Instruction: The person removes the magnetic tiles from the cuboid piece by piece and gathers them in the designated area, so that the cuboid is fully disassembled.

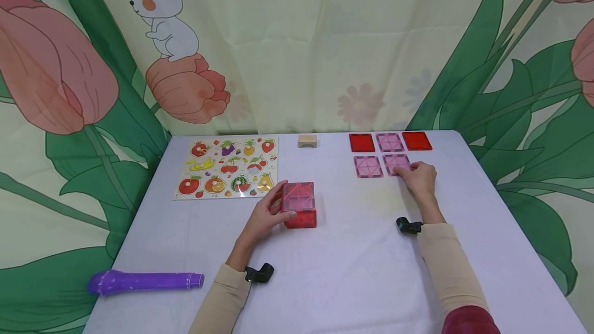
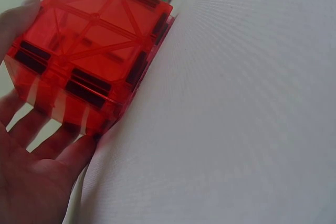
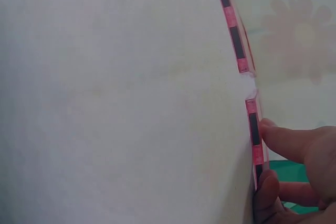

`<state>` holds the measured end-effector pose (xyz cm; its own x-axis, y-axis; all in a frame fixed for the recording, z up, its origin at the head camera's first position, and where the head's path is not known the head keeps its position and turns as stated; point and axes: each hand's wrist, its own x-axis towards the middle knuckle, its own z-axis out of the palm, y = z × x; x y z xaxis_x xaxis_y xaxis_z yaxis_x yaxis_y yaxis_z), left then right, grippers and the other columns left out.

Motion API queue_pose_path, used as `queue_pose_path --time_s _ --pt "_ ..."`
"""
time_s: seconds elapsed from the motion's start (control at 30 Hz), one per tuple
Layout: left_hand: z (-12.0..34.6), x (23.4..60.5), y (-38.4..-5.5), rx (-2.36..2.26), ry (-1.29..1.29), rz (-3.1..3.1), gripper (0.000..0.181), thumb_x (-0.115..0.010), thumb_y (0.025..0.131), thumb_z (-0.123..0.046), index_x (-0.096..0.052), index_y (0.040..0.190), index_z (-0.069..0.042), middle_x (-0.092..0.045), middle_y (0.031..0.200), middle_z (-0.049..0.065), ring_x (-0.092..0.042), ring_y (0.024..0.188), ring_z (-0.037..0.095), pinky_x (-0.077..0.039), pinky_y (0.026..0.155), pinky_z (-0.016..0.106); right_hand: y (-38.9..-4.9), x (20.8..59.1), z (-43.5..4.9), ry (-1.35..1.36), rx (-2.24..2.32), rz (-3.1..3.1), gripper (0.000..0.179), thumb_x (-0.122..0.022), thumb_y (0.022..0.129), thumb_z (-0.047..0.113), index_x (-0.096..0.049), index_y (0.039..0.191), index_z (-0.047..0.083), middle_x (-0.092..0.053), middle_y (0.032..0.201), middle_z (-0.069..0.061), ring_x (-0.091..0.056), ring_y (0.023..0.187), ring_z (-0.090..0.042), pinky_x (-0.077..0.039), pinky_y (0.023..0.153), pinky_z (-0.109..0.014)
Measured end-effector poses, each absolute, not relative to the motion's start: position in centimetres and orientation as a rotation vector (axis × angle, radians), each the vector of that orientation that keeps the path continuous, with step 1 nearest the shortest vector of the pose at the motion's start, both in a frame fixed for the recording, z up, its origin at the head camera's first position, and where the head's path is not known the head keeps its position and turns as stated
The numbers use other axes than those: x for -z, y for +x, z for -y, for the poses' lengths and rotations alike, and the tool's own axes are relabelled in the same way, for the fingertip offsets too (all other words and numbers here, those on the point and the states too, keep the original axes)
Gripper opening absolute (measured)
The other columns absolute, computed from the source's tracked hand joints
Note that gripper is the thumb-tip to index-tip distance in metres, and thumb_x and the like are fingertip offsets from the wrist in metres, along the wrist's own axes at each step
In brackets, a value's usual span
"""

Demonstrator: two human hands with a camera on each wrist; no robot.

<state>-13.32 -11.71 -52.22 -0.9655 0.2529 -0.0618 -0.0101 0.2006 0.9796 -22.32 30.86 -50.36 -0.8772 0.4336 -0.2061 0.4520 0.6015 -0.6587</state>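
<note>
A see-through cube built of red and pink magnetic tiles (image 1: 299,205) stands near the middle of the table. My left hand (image 1: 265,215) grips its left side, thumb at the front and fingers behind. In the left wrist view the red cube (image 2: 94,40) shows dark magnets along its edges. Over on the right, my right hand (image 1: 419,179) pinches the near right corner of a pink magnetic tile (image 1: 393,163). The right wrist view shows thumb and fingers at that tile's edge (image 3: 254,129). Beside it lies another pink tile (image 1: 368,167).
Behind these lie a red tile (image 1: 361,143), a pink tile (image 1: 390,142) and a second red tile (image 1: 417,140). A fruit picture board (image 1: 225,168) lies at the back left, near a small wooden block (image 1: 307,141). A purple microphone-shaped stick (image 1: 146,282) rests at the front left.
</note>
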Motion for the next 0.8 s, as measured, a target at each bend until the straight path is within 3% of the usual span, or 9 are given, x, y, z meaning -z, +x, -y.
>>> queue_pose_path --time_s 0.27,0.8 --pt "11.8 52.3 -13.3 -1.849 0.237 -2.262 0.084 -0.084 0.081 -0.035 -0.037 0.152 -0.040 -0.044 0.155 0.002 -0.040 0.147 0.025 -0.045 0.113 0.042 -22.2 50.3 -30.8 0.754 1.164 -2.794 0.069 -0.064 0.097 0.038 -0.047 0.139 -0.014 -0.039 0.141 -0.031 -0.035 0.130 -0.041 -0.043 0.112 -0.052" --pt "11.8 52.5 -13.3 -1.857 0.256 -2.284 0.084 -0.083 0.081 -0.040 -0.039 0.152 -0.039 -0.045 0.154 0.001 -0.041 0.145 0.025 -0.045 0.113 0.039 -21.0 49.1 -30.4 0.727 1.196 -2.815 0.084 -0.058 0.097 0.049 -0.030 0.151 -0.008 -0.036 0.145 -0.031 -0.039 0.128 -0.040 -0.047 0.111 -0.053"
